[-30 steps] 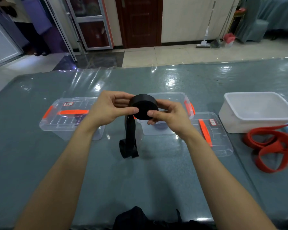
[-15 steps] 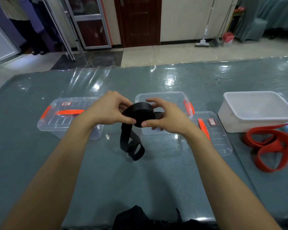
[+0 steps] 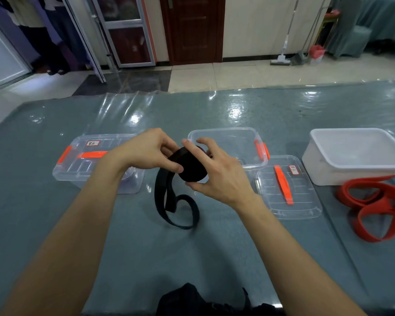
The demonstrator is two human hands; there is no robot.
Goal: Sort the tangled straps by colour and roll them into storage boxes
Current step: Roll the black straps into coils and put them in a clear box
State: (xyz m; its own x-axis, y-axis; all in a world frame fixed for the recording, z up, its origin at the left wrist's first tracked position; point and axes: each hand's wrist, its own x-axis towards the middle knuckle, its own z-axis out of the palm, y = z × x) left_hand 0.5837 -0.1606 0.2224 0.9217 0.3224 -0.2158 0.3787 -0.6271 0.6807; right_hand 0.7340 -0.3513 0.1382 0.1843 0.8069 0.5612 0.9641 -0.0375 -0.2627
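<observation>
Both hands hold a black strap roll [image 3: 192, 166] above the table's middle. My left hand [image 3: 146, 151] pinches it from the left with thumb and fingers. My right hand [image 3: 214, 172] curls round its right side. The strap's loose black tail [image 3: 171, 206] hangs down and loops on the table. An open clear box [image 3: 228, 137] with orange latches stands just behind the roll; its lid [image 3: 290, 192] lies to the right. A closed clear box [image 3: 78, 163] with an orange handle stands at the left. A red strap [image 3: 379, 208] lies tangled at the right.
A white tub [image 3: 356, 160] stands at the right behind the red strap. The table [image 3: 192, 258] has a grey cover under clear plastic. A dark object [image 3: 192, 299] sits at the near edge. Beyond the far edge are floor, doors and a mop.
The roll has been turned and lowered a little between my hands. The hanging tail has grown shorter and now curls in a wider loop on the table.
</observation>
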